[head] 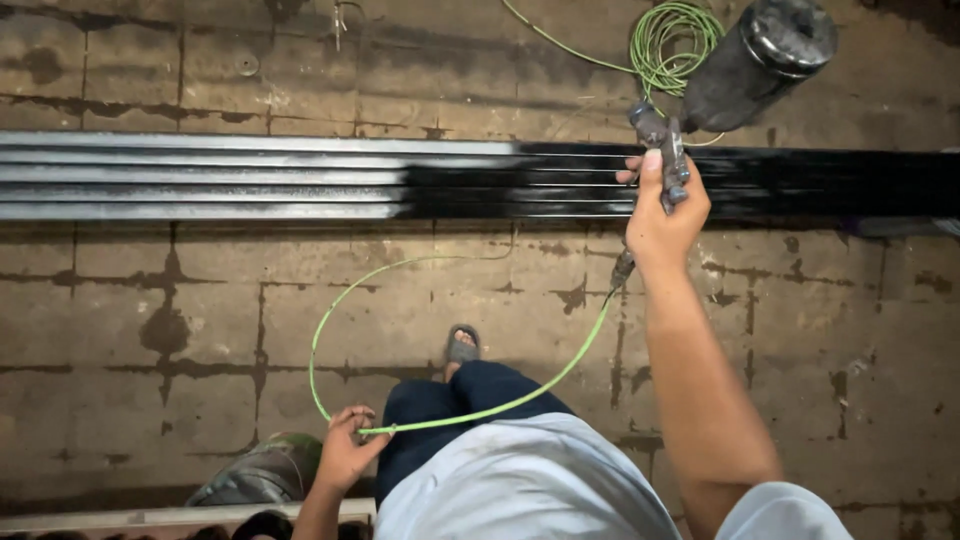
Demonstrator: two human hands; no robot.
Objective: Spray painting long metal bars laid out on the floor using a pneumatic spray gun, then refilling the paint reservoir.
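Green hose (330, 330) loops across the concrete floor (150, 300) from my left hand (345, 450) up to the spray gun (668, 155) in my right hand (662, 215). Left fingers are pinched together on the hose, low in the view beside my knee. Right fingers are wrapped tight around the gun's handle, thumb up along its back; the gun's dark cup (760, 60) tilts up and to the right. The gun hangs just above a row of long metal bars (200, 175) lying side by side across the floor. Bars to the left of the gun are bare grey; from about mid-length rightward they are glossy black. More hose lies coiled (675, 40) beyond the bars, near the cup. My sandalled foot (461, 347) stands on the floor between the hose loop and the bars.
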